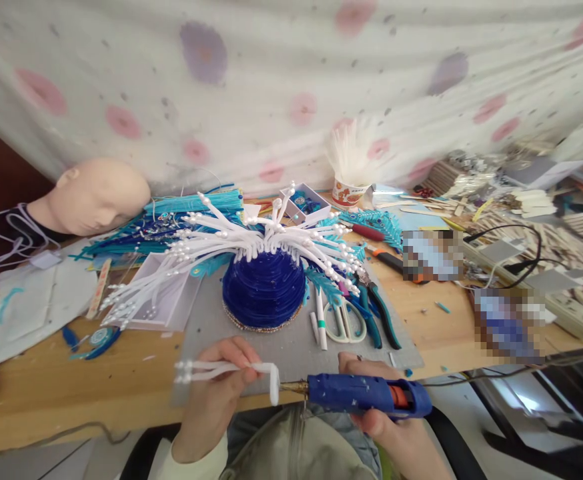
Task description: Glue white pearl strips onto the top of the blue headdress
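Observation:
My left hand [229,373] pinches a few white fuzzy stems [273,385] with pearl beads at their left tips; their right end is bent downward. Wrapped in my right hand [379,393] is a blue hot glue gun [356,392]. Its metal nozzle points left, at or very near the bent end of the stems; I cannot tell if they touch. Just beyond my hands sits a dark blue dome-shaped headpiece [264,290] with a beaded rim. White stems [206,240] tipped with pearls fan out from its top to both sides.
Right of the headpiece lie scissors [344,323], pliers [384,313] and a white marker [321,320]. A mannequin head [99,197] rests at the back left. White box [151,290], paper tub [347,190] and a power strip [561,300] stand around. The glue gun's cord runs right.

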Demonstrator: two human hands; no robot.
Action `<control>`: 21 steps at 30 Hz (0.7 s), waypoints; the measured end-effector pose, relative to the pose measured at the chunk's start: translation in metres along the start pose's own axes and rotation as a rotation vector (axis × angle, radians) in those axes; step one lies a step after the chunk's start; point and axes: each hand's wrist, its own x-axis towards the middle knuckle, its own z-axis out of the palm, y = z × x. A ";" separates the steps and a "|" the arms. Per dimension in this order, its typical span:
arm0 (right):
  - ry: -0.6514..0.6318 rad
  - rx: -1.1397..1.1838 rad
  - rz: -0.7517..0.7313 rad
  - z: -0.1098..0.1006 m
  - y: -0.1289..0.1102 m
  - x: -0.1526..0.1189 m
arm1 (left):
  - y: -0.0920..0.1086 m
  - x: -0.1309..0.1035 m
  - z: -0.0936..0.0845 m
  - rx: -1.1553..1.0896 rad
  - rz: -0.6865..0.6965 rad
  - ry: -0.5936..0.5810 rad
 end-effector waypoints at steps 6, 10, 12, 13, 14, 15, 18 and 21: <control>-0.181 0.017 0.018 0.002 -0.011 0.006 | -0.003 -0.002 -0.005 -0.001 -0.027 0.004; -0.207 0.029 -0.006 0.003 -0.013 0.009 | -0.002 -0.002 -0.004 -0.004 -0.033 -0.008; -0.193 0.022 -0.027 0.003 -0.012 0.008 | -0.001 -0.002 -0.004 -0.005 -0.035 -0.005; -0.175 0.014 -0.036 0.002 -0.011 0.008 | -0.001 -0.002 -0.004 -0.005 -0.035 -0.002; -0.158 0.008 -0.045 0.002 -0.010 0.007 | -0.001 -0.002 -0.004 -0.005 -0.031 -0.001; -0.150 0.000 -0.051 0.002 -0.010 0.007 | -0.001 -0.002 -0.004 -0.004 -0.029 0.000; -0.145 -0.018 -0.064 0.002 -0.010 0.007 | -0.002 -0.002 -0.004 0.000 -0.017 -0.009; -0.092 -0.030 -0.054 0.002 -0.009 0.006 | -0.004 -0.002 -0.004 0.000 -0.019 -0.015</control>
